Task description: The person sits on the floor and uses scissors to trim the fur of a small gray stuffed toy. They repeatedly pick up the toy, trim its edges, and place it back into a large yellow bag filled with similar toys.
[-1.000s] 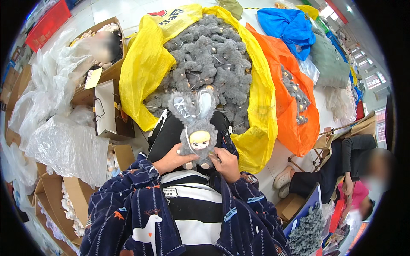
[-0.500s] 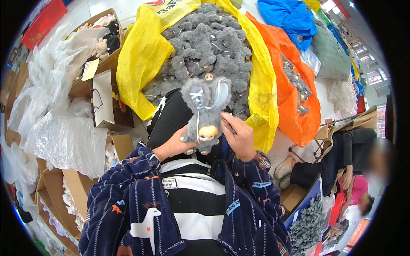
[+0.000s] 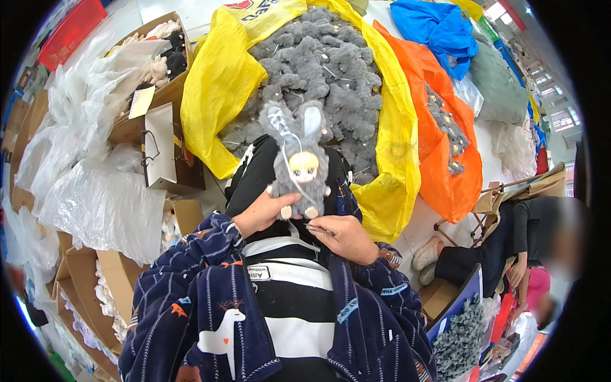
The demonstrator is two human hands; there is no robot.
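A grey plush rabbit doll [image 3: 294,162] with a small face, blond fringe and long ears stands upright over my lap, its face turned toward me. A pale blue ribbon is on one ear, and a white string hangs across the doll's front. My left hand [image 3: 264,210] grips the doll low on its left side, thumb over the body. Just below the feet, my right hand [image 3: 347,237] is closed on a thin metal tool [image 3: 320,230]; its tip points left, and its exact kind is too small to make out.
Ahead of my knees, a yellow sack [image 3: 396,153] holds a heap of grey plush dolls [image 3: 324,63]. To its right is an orange sack [image 3: 439,172] with more. Cartons [image 3: 114,280] and clear plastic sheeting [image 3: 95,204] crowd the left. A seated person [image 3: 503,235] is at the right.
The doll has tipped upright, so its face and ears show toward me. My right hand has moved down from beside the doll's body to below its feet, and the metal tool now shows.
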